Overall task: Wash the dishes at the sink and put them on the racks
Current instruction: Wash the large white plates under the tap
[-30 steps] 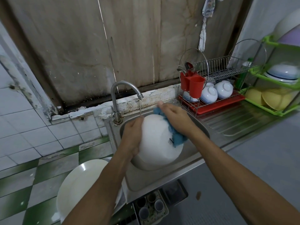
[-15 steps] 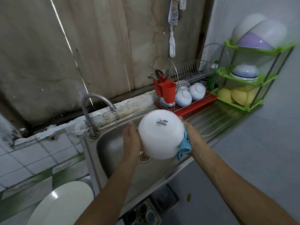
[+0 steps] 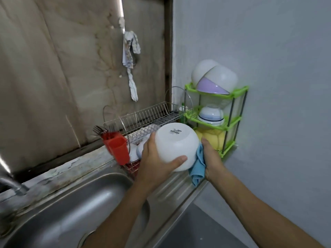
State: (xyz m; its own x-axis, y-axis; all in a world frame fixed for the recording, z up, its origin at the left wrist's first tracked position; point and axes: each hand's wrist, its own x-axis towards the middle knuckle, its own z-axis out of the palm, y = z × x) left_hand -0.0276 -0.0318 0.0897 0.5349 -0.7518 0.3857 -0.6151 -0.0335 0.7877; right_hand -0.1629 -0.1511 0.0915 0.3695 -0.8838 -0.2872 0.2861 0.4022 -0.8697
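The stainless steel sink (image 3: 71,212) filled the lower left of the view, and its ribbed drainboard (image 3: 172,187) ran right toward the grey wall. On that drainboard stood a two-tier chrome wire dish rack (image 3: 146,119), with small white bowls (image 3: 138,151) under its upper tier and a red plastic cutlery holder (image 3: 116,147) at its near end. Just beside it, in the corner, stood a lime-green three-tier shelf rack (image 3: 232,119). Its top shelf already carried white and lilac bowls leaning on one another.

The large white round bowl (image 3: 176,145) was held upside down in the air above the drainboard, its labelled base uppermost. It sat in front of both racks and touched neither. The left hand (image 3: 155,163) gripped its left side, with the thumb laid across the near wall and the fingers wrapped behind. The right hand (image 3: 211,158) clasped a pale blue cloth (image 3: 198,165) against the bowl's right side. Only its thumb showed, the other fingers being hidden.

The bowl was probably wet and smooth, so it could slip, especially on the right, where bunched cloth lay between palm and bowl. The green rack's top shelf looked crowded, and a nudge while placing could topple the leaning bowls. The dangling cloth could also snag on the wire rack.
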